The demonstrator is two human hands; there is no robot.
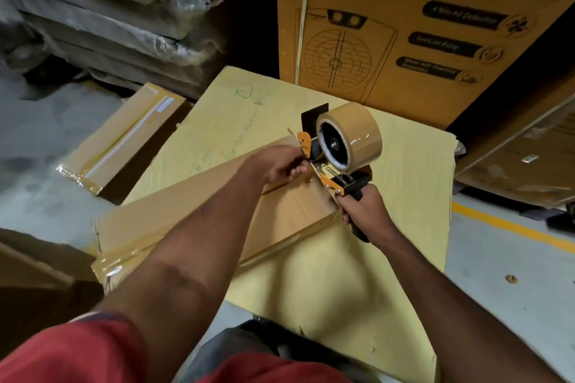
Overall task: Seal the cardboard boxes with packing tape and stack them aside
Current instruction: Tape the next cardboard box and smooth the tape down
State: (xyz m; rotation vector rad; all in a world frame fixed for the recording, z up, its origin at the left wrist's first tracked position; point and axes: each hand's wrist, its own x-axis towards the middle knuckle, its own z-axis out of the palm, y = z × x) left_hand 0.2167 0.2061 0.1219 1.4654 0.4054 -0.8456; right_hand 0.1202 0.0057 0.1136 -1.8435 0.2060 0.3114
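Observation:
A long flat cardboard box [174, 221] lies on a yellow cardboard sheet [336, 277] on the floor, with clear tape over its near left end. My right hand [361, 211] grips the black handle of an orange tape dispenser [334, 179] that carries a brown tape roll [351, 137], held just above the box's far right end. My left hand [280, 165] pinches the tape end at the dispenser's front roller. A second taped long box [124, 140] rests on the floor to the left.
A tall orange printed carton [404, 25] stands right behind the sheet. Plastic-wrapped flat packs [102, 19] are stacked at the back left. More cartons [522, 165] lean at the right, beside a yellow floor line [513, 227]. A brown box [34, 264] sits at the near left.

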